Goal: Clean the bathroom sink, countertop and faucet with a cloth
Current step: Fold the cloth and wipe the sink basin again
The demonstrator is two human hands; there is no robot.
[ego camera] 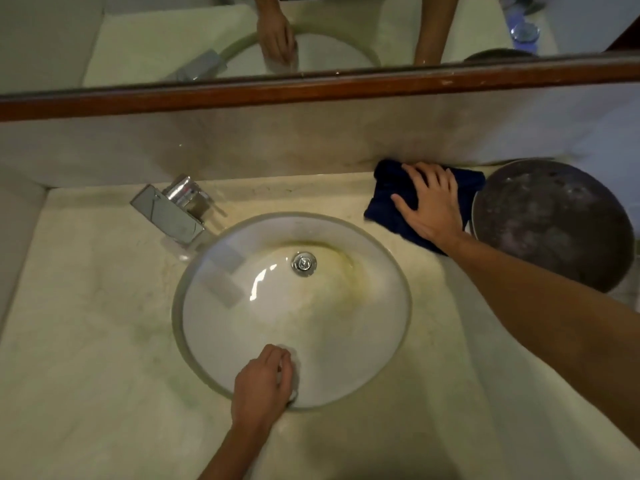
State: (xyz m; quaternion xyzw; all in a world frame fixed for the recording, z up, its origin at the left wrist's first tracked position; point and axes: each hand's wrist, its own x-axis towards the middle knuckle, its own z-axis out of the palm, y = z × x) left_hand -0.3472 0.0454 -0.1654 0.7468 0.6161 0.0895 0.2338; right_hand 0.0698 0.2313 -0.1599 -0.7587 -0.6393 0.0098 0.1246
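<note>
A dark blue cloth [384, 199] lies on the pale stone countertop [90, 306] at the back right, against the backsplash. My right hand [429, 202] presses flat on it with fingers spread. The white oval sink [346, 313] sits in the middle, with yellowish stains near its metal drain [303, 264]. My left hand [265, 379] rests on the sink's near rim, fingers curled over the edge, holding nothing. A chrome faucet [173, 211] stands at the sink's back left.
A round dark metal tray [554, 223] lies right of the cloth, touching it. A wood-framed mirror [311, 88] runs above the backsplash and reflects both arms. Walls close the counter on the left and back.
</note>
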